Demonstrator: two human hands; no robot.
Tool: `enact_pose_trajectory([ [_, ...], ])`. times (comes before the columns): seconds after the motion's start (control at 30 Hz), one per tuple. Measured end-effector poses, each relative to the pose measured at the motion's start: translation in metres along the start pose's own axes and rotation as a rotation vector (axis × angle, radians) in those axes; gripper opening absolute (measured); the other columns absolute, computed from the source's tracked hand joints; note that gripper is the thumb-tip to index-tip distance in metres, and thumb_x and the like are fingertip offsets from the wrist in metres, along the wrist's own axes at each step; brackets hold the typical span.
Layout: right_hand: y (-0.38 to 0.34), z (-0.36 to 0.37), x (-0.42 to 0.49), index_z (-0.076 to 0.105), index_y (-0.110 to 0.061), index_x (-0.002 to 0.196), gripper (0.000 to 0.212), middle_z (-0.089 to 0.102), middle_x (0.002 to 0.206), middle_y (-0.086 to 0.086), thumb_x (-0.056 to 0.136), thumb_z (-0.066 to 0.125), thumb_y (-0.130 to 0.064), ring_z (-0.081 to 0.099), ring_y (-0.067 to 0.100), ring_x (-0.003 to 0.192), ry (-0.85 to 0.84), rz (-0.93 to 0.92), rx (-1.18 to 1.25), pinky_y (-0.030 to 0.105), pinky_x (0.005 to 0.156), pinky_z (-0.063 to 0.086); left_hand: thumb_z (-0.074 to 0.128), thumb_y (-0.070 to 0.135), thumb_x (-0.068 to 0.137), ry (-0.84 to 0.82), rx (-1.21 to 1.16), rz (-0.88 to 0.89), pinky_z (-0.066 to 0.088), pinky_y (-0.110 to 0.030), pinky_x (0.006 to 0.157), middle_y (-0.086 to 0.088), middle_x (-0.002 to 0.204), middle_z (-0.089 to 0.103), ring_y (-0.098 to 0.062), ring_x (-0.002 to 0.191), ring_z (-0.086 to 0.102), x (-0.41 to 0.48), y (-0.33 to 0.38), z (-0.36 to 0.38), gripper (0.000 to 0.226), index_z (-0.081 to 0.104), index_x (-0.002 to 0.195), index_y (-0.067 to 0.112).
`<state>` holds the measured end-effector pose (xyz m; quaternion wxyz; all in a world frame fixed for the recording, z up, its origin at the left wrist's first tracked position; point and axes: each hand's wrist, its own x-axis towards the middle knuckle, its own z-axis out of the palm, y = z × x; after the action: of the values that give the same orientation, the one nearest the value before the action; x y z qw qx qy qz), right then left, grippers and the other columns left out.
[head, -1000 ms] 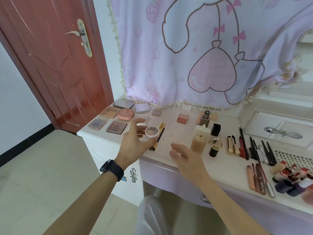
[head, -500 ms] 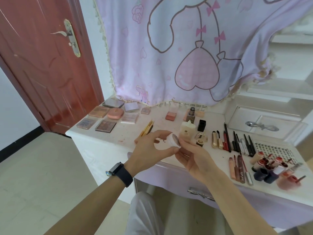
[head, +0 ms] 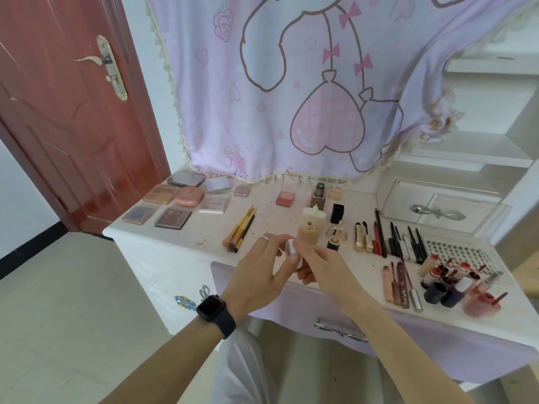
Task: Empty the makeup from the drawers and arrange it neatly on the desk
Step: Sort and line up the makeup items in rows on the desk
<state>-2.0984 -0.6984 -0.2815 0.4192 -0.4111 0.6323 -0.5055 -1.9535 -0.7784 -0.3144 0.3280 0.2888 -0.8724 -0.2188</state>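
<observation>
Left hand [head: 256, 275] and right hand [head: 323, 266] both pinch a small white jar [head: 291, 248]; contents hidden.

the white desk [head: 204, 231] carries eyeshadow palettes [head: 172, 218], makeup brushes [head: 242, 228], foundation bottles [head: 308, 232], pencils [head: 380, 234] and lip glosses [head: 398, 282].

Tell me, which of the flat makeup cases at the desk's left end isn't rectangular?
The coral-pink compact in the middle of that group: it has a rounded shape, while the palettes around it are flat rectangles.
</observation>
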Motion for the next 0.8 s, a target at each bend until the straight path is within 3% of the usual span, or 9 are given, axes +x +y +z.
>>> enact_pose_trajectory([
  [0.13, -0.002, 0.017, -0.002, 0.067, -0.012, 0.087, 0.049, 0.062, 0.065, -0.009, 0.099, 0.047, -0.056, 0.057, 0.007, 0.065, 0.028, -0.035, -0.063, 0.026, 0.07, 0.051, 0.025, 0.054, 0.104, 0.241, -0.116, -0.041, 0.037, -0.015, 0.082, 0.001, 0.103, 0.054, -0.012, 0.093, 0.049, -0.006, 0.003, 0.021, 0.056, 0.054, 0.123, 0.011],
  [0.27, 0.0, 0.03, -0.004, 0.063, -0.018, 0.087, 0.049, 0.062, 0.063, -0.015, 0.099, 0.04, -0.059, 0.058, -0.001, 0.061, 0.043, -0.055, -0.113, 0.024, 0.066, 0.048, 0.017, 0.053, 0.105, 0.376, 0.009, -0.01, 0.031, -0.019, 0.076, 0.001, 0.09, 0.052, -0.014, 0.082, 0.044, -0.002, 0.001, 0.02, 0.064, 0.059, 0.11, 0.004],
  [0.4, -0.007, 0.034, -0.002, 0.06, -0.018, 0.112, 0.037, 0.068, 0.095, -0.008, 0.101, 0.045, -0.05, 0.067, -0.002, 0.079, 0.049, -0.183, -0.154, 0.018, 0.069, 0.053, 0.014, 0.052, 0.105, 0.417, -0.175, -0.181, 0.037, -0.018, 0.077, 0.014, 0.085, 0.054, -0.012, 0.083, 0.049, 0.001, 0.015, 0.017, 0.053, 0.057, 0.096, 0.023],
  [0.47, -0.007, 0.03, 0.002, 0.058, -0.023, 0.118, 0.036, 0.067, 0.106, -0.01, 0.099, 0.047, -0.052, 0.067, 0.0, 0.093, 0.055, -0.265, -0.246, 0.02, 0.078, 0.055, 0.022, 0.049, 0.107, 0.392, -0.388, -0.279, 0.046, -0.021, 0.076, 0.014, 0.083, 0.059, -0.012, 0.084, 0.057, 0.0, 0.026, 0.013, 0.044, 0.057, 0.092, 0.027],
  [0.57, -0.007, 0.019, 0.008, 0.061, -0.03, 0.117, 0.033, 0.066, 0.106, -0.016, 0.096, 0.051, -0.053, 0.063, -0.003, 0.097, 0.069, -0.328, -0.361, 0.013, 0.079, 0.05, 0.037, 0.042, 0.104, 0.281, -0.654, -0.43, 0.047, -0.014, 0.073, 0.02, 0.078, 0.063, 0.001, 0.079, 0.058, 0.002, 0.029, 0.001, 0.033, 0.063, 0.092, 0.025],
  [0.7, -0.006, 0.003, 0.013, 0.062, -0.034, 0.124, 0.032, 0.063, 0.116, -0.012, 0.093, 0.065, -0.044, 0.064, -0.001, 0.099, -0.011, -0.318, -0.397, 0.014, 0.084, 0.051, 0.053, 0.042, 0.101, 0.065, -0.906, -0.624, 0.054, -0.028, 0.079, 0.001, 0.082, 0.07, -0.017, 0.083, 0.065, 0.008, 0.015, -0.013, 0.036, 0.074, 0.101, 0.013],
  [0.8, -0.007, -0.004, 0.012, 0.059, -0.035, 0.134, 0.046, 0.063, 0.123, -0.016, 0.091, 0.073, -0.032, 0.067, -0.001, 0.099, -0.085, -0.264, -0.374, 0.02, 0.088, 0.054, 0.058, 0.038, 0.098, -0.054, -1.061, -0.69, 0.055, -0.027, 0.081, -0.003, 0.078, 0.069, -0.017, 0.077, 0.065, 0.007, 0.009, -0.024, 0.035, 0.076, 0.103, 0.008],
])
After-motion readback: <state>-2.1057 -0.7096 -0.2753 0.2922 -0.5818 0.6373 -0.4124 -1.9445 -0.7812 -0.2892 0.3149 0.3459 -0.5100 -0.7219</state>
